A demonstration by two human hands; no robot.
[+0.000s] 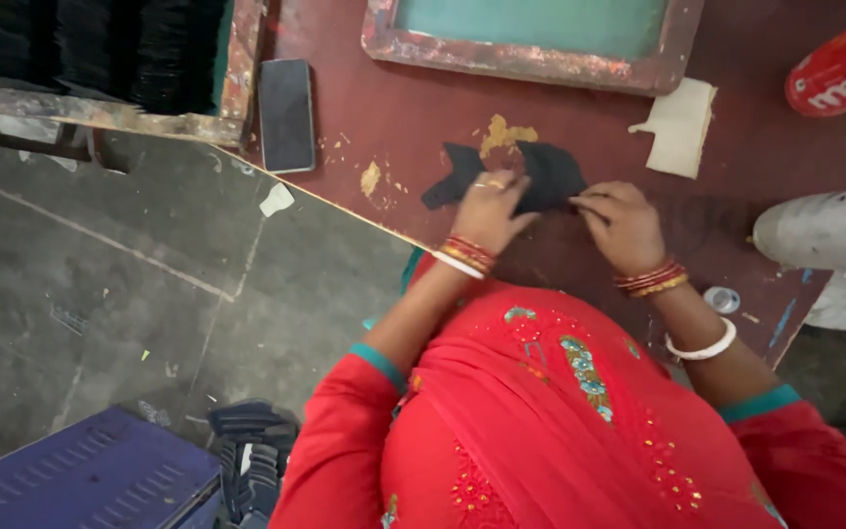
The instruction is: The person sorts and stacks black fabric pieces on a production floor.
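The black piece point(511, 176) lies flat on the worktop point(394, 108), long axis left to right. Left hand point(490, 208) presses its middle, right hand point(624, 223) apparently pinches its right end; both fingers closed on it.

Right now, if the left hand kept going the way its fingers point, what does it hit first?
The left hand already touches the black piece; past that, probably the yellow paint patch, then the wooden screen frame. Depth is unclear.

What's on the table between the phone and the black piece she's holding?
In the head view, only bare maroon tabletop with yellowish flecks lies between the phone and the black piece.
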